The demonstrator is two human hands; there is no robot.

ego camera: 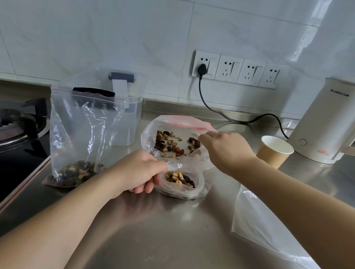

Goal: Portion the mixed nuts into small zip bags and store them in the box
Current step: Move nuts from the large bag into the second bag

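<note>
On the steel counter my left hand (141, 172) pinches the rim of a small zip bag (182, 182), holding it open; a small heap of mixed nuts lies inside. Just behind it lies a bigger clear bag (173, 125) with loose mixed nuts (169, 143) spread in it. My right hand (224, 150) reaches into that bag's right side, fingers closed at the nuts; whether it holds any is hidden. To the left a tall zip bag (83, 131) stands upright with nuts at its bottom. Behind that stands a clear plastic box (129, 120), its lid raised.
A gas stove (9, 125) fills the left side. At the right are a paper cup (275, 151), a white electric kettle (334, 121) with its black cord running to the wall sockets (232, 69), and an empty plastic bag (271, 231) by my right forearm.
</note>
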